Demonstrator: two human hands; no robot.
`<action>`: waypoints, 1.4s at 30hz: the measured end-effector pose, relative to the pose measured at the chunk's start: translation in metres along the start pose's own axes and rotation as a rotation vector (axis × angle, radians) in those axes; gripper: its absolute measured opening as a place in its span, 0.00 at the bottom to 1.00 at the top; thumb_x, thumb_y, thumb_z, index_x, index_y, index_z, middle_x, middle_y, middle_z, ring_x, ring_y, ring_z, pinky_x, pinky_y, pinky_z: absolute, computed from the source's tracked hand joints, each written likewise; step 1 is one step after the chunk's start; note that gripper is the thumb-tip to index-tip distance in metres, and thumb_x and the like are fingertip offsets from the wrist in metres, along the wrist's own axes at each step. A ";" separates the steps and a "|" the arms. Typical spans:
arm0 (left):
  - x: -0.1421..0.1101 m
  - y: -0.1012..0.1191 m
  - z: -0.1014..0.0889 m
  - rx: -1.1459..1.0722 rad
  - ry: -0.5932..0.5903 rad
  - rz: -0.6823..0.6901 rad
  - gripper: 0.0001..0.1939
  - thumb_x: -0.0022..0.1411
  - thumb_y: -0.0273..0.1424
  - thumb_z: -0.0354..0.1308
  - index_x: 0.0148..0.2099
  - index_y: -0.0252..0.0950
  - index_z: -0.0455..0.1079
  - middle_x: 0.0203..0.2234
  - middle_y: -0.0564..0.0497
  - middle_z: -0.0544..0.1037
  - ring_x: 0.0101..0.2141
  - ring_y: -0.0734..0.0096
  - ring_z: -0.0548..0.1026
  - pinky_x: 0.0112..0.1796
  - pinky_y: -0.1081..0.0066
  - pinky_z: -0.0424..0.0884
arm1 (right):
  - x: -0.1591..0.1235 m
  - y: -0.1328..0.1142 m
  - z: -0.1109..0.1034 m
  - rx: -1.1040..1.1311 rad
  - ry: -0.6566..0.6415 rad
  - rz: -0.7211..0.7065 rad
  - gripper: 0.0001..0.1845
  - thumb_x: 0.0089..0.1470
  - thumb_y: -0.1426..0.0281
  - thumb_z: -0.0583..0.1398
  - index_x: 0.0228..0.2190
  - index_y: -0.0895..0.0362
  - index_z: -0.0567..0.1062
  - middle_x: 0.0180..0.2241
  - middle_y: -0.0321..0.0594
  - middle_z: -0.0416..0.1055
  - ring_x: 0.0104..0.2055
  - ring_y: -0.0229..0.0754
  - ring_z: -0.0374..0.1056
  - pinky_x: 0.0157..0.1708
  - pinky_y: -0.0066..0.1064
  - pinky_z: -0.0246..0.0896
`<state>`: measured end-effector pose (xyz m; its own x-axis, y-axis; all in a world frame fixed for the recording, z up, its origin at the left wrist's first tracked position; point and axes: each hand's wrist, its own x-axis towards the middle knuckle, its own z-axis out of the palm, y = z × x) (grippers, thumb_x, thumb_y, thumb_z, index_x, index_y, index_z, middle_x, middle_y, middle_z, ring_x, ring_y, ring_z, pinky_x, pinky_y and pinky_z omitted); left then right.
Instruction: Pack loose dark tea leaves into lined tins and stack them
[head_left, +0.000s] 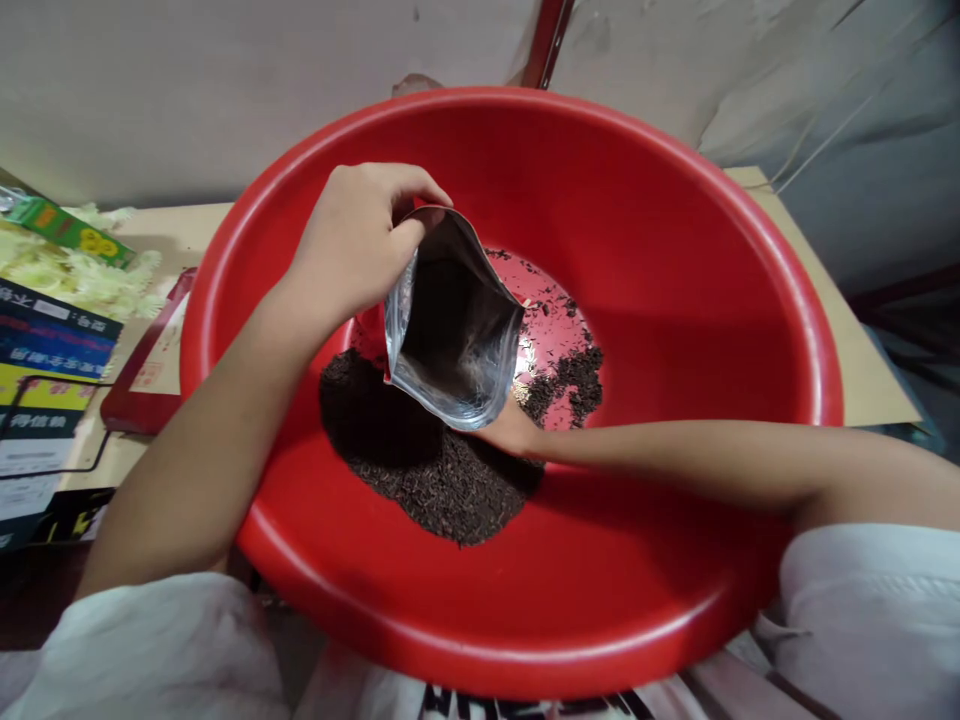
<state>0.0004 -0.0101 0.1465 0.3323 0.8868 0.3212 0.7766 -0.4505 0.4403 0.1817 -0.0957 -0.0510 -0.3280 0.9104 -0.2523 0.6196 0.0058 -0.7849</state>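
My left hand (367,230) pinches the upper rim of a foil-lined pouch (450,370), whose mouth gapes toward me. The pouch is inside a large red basin (675,250), over a heap of dark, loose tea-like flakes (457,490). Low on the pouch's right side is my right hand (511,428); its fingers are hidden behind the pouch, so I cannot see what they do. Shadow darkens the pouch's inside. More dark flakes and some pale bits lie scattered on the basin floor to the right.
The basin rests on a pale wooden table (862,350). At the left are a green box (71,230), cream-coloured flowers (97,285), a dark red case (150,370) and printed boxes (52,380). A grey wall (262,80) stands behind.
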 end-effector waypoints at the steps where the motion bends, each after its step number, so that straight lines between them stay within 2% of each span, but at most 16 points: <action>1: 0.001 0.001 0.000 -0.011 -0.014 0.009 0.14 0.59 0.24 0.52 0.43 0.35 0.77 0.33 0.52 0.80 0.33 0.74 0.73 0.37 0.75 0.65 | -0.003 -0.009 0.005 0.076 -0.011 0.013 0.37 0.42 0.54 0.65 0.54 0.46 0.66 0.57 0.43 0.64 0.62 0.53 0.57 0.62 0.46 0.51; 3: 0.003 0.003 0.002 -0.028 -0.035 0.024 0.14 0.59 0.23 0.52 0.44 0.34 0.76 0.34 0.52 0.80 0.34 0.73 0.74 0.37 0.75 0.65 | -0.007 -0.025 0.013 0.221 -0.054 0.045 0.41 0.38 0.54 0.67 0.55 0.46 0.65 0.57 0.39 0.65 0.63 0.50 0.56 0.64 0.45 0.47; 6: 0.005 0.007 0.006 -0.041 -0.047 0.017 0.13 0.59 0.24 0.53 0.43 0.35 0.77 0.34 0.51 0.80 0.33 0.72 0.73 0.36 0.74 0.64 | -0.009 -0.042 0.024 0.360 -0.204 0.033 0.48 0.35 0.53 0.69 0.58 0.51 0.63 0.60 0.41 0.61 0.64 0.47 0.54 0.67 0.41 0.41; 8: 0.006 0.008 0.007 -0.050 -0.039 0.005 0.13 0.58 0.23 0.54 0.42 0.35 0.78 0.32 0.51 0.79 0.30 0.72 0.71 0.35 0.73 0.63 | -0.010 -0.047 0.030 0.364 -0.298 -0.008 0.52 0.32 0.55 0.70 0.58 0.54 0.62 0.59 0.44 0.61 0.63 0.48 0.55 0.67 0.41 0.40; 11: 0.006 0.008 0.005 -0.066 -0.043 -0.013 0.13 0.56 0.23 0.54 0.41 0.35 0.78 0.28 0.51 0.78 0.26 0.73 0.69 0.32 0.72 0.62 | -0.017 -0.051 0.035 0.250 -0.281 -0.010 0.53 0.27 0.62 0.73 0.57 0.58 0.64 0.58 0.48 0.62 0.64 0.52 0.52 0.67 0.44 0.36; 13: 0.004 0.006 0.003 -0.055 -0.063 -0.034 0.12 0.56 0.25 0.55 0.40 0.37 0.78 0.25 0.52 0.76 0.25 0.73 0.68 0.31 0.71 0.61 | -0.024 -0.053 0.035 0.223 -0.238 0.077 0.50 0.26 0.67 0.72 0.54 0.60 0.66 0.57 0.49 0.64 0.63 0.54 0.53 0.67 0.45 0.37; 15: 0.002 0.003 0.000 -0.043 -0.080 -0.043 0.11 0.54 0.27 0.58 0.39 0.38 0.78 0.23 0.53 0.74 0.24 0.73 0.67 0.30 0.71 0.61 | -0.032 -0.057 0.032 0.325 -0.226 0.195 0.45 0.27 0.69 0.71 0.51 0.60 0.69 0.54 0.48 0.67 0.60 0.53 0.59 0.65 0.43 0.46; 19: 0.000 0.000 -0.005 -0.015 -0.107 -0.025 0.12 0.49 0.26 0.60 0.38 0.40 0.78 0.21 0.54 0.73 0.24 0.71 0.69 0.30 0.71 0.62 | -0.050 -0.071 0.019 0.694 -0.328 0.526 0.32 0.27 0.71 0.68 0.41 0.60 0.73 0.38 0.42 0.76 0.41 0.46 0.72 0.48 0.40 0.66; 22: -0.002 0.001 -0.007 0.030 -0.129 -0.050 0.13 0.46 0.25 0.60 0.36 0.41 0.78 0.18 0.56 0.72 0.22 0.72 0.68 0.29 0.72 0.61 | -0.062 -0.087 0.001 0.863 -0.432 0.762 0.21 0.25 0.74 0.66 0.30 0.60 0.73 0.25 0.36 0.74 0.29 0.42 0.71 0.36 0.37 0.69; 24: -0.003 0.003 -0.008 0.060 -0.129 -0.067 0.14 0.45 0.23 0.60 0.35 0.41 0.78 0.17 0.57 0.71 0.21 0.72 0.68 0.28 0.73 0.60 | -0.069 -0.099 -0.015 0.945 -0.481 0.795 0.19 0.25 0.74 0.66 0.28 0.59 0.73 0.23 0.34 0.73 0.27 0.39 0.70 0.33 0.33 0.69; 29: -0.006 0.012 -0.007 0.075 -0.151 -0.040 0.17 0.44 0.18 0.57 0.35 0.38 0.78 0.16 0.56 0.69 0.20 0.72 0.67 0.27 0.72 0.59 | -0.070 -0.129 -0.053 1.124 -0.482 0.652 0.16 0.29 0.73 0.67 0.27 0.58 0.73 0.23 0.31 0.72 0.28 0.35 0.70 0.32 0.26 0.66; 31: -0.008 0.016 -0.005 0.070 -0.173 -0.027 0.17 0.43 0.18 0.56 0.34 0.38 0.78 0.15 0.56 0.68 0.20 0.72 0.67 0.28 0.71 0.59 | -0.059 -0.136 -0.061 1.173 -0.383 0.561 0.14 0.33 0.71 0.66 0.28 0.57 0.73 0.24 0.32 0.72 0.29 0.36 0.71 0.33 0.27 0.67; 34: -0.009 0.018 -0.003 0.083 -0.161 -0.006 0.17 0.43 0.18 0.55 0.34 0.39 0.78 0.15 0.56 0.68 0.19 0.71 0.66 0.27 0.71 0.58 | -0.028 -0.137 -0.062 1.163 -0.128 0.429 0.11 0.43 0.66 0.63 0.31 0.58 0.73 0.28 0.35 0.74 0.32 0.38 0.71 0.37 0.32 0.68; 36: -0.009 0.018 -0.001 0.086 -0.122 0.003 0.18 0.43 0.19 0.55 0.34 0.39 0.79 0.15 0.57 0.68 0.19 0.71 0.66 0.26 0.71 0.58 | -0.006 -0.134 -0.058 1.060 0.062 0.339 0.14 0.46 0.63 0.62 0.34 0.58 0.73 0.31 0.37 0.75 0.35 0.39 0.71 0.41 0.34 0.67; 38: -0.009 0.016 -0.001 0.060 -0.072 0.012 0.17 0.43 0.19 0.55 0.34 0.39 0.79 0.15 0.57 0.68 0.20 0.73 0.66 0.27 0.71 0.58 | 0.010 -0.130 -0.053 0.887 0.157 0.254 0.18 0.46 0.59 0.62 0.36 0.58 0.73 0.34 0.39 0.74 0.38 0.41 0.70 0.44 0.36 0.66; 42: -0.008 0.013 0.002 -0.025 -0.010 0.009 0.16 0.43 0.18 0.54 0.32 0.36 0.79 0.16 0.56 0.67 0.19 0.76 0.64 0.27 0.71 0.59 | 0.013 -0.131 -0.055 0.457 0.082 0.090 0.20 0.50 0.58 0.59 0.39 0.59 0.70 0.37 0.43 0.72 0.41 0.46 0.68 0.46 0.42 0.63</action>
<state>0.0084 -0.0229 0.1481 0.3446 0.8837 0.3166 0.7599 -0.4607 0.4587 0.1359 -0.0620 0.0794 -0.2189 0.9286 -0.2996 0.2594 -0.2406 -0.9353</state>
